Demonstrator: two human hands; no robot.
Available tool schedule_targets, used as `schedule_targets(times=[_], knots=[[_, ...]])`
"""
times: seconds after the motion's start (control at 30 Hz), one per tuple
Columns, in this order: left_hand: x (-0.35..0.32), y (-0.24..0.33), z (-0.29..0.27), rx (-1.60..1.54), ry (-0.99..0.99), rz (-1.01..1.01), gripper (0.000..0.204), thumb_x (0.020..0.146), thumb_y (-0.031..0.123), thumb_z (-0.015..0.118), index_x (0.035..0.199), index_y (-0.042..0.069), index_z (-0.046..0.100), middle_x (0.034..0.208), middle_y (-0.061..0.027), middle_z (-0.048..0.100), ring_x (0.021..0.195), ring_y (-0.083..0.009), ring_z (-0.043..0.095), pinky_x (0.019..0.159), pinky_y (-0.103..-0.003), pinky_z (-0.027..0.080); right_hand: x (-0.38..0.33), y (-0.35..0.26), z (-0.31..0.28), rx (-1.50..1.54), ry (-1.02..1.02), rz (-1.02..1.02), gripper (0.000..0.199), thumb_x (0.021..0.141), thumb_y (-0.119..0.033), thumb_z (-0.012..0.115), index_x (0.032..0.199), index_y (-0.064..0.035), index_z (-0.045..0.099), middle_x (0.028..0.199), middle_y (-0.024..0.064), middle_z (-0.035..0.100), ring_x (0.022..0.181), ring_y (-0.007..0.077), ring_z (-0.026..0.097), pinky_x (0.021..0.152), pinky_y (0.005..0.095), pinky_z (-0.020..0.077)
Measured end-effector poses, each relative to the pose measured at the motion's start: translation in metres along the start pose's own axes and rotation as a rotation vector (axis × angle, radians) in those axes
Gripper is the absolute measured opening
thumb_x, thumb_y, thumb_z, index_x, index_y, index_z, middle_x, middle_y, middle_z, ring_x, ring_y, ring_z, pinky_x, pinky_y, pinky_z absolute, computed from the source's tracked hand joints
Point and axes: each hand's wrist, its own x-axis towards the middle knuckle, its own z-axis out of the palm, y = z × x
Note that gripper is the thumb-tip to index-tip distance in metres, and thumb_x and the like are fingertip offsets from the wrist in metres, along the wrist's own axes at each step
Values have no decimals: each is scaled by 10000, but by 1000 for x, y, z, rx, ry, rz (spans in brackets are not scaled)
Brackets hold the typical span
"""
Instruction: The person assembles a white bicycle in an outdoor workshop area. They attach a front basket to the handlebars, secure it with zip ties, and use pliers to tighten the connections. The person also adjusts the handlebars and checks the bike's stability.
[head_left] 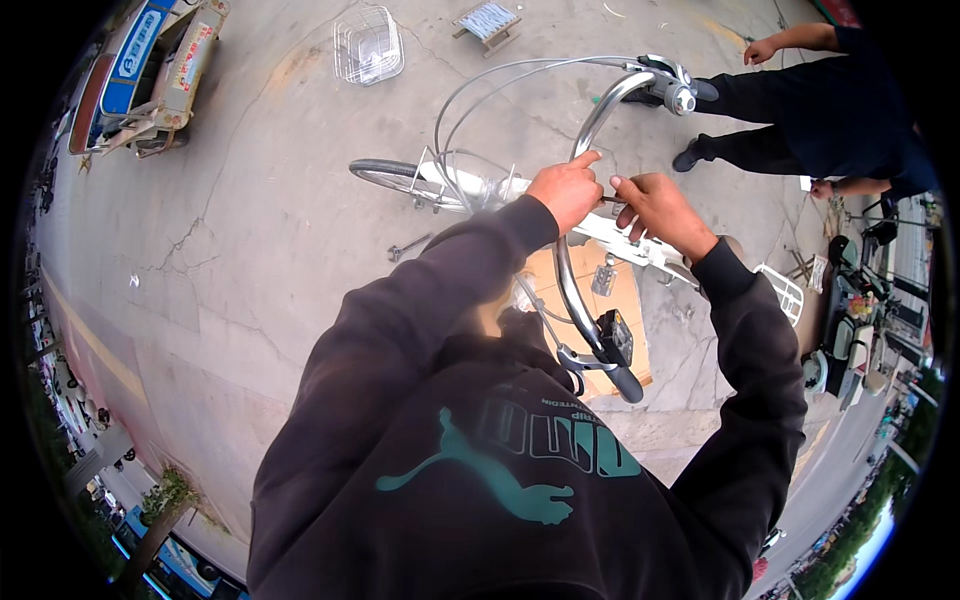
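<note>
A white bicycle [610,238] stands before me with its curved chrome handlebar [567,280] running across the middle of the view. My left hand [567,192] is closed over the middle of the handlebar, fingers curled. Just to its right, my right hand [662,212] pinches a thin dark rod [609,200] between thumb and fingers; the rod reaches toward my left hand and its far end is hidden. Grey cables loop from the brake lever at the far grip [706,90]. At the near end, a black box-shaped device [616,338] sits beside the black grip [627,385].
A wrench [409,246] lies on the concrete left of the bicycle, with flattened cardboard [632,300] beneath it. Farther off are a wire basket [368,45] and a small stool [487,22]. Another person [800,105] stands at right. A three-wheeled cart [150,75] is far left.
</note>
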Motion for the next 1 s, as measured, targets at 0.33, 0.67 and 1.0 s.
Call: schedule_targets(times=[0.33,0.67,1.0], knots=[[-2,-1,9,66,32,-8,135,869,192,597,822,120,702,895,-4,656,1277,-214,469,855,-345,525,26,27,-38,-975,334,-1103,229,845,-249,560,990,-73,577,1056,55,584,971,183,538,713,293,432],[1,0,4,37,-5,-38,156,902,228,581,899,107,680,991,8,657,1287,-190,455,855,-369,523,18,37,-8,-321,5,-637,300,907,-293,573,761,-30,573,655,143,606,626,345,603,559,436,471],[4,0,9,41,-38,-66,119,893,163,593,954,118,685,1042,-5,653,1282,-227,461,902,-378,499,-6,15,40,-24,333,-202,324,905,-279,554,703,-50,661,635,156,624,593,344,602,556,432,485]])
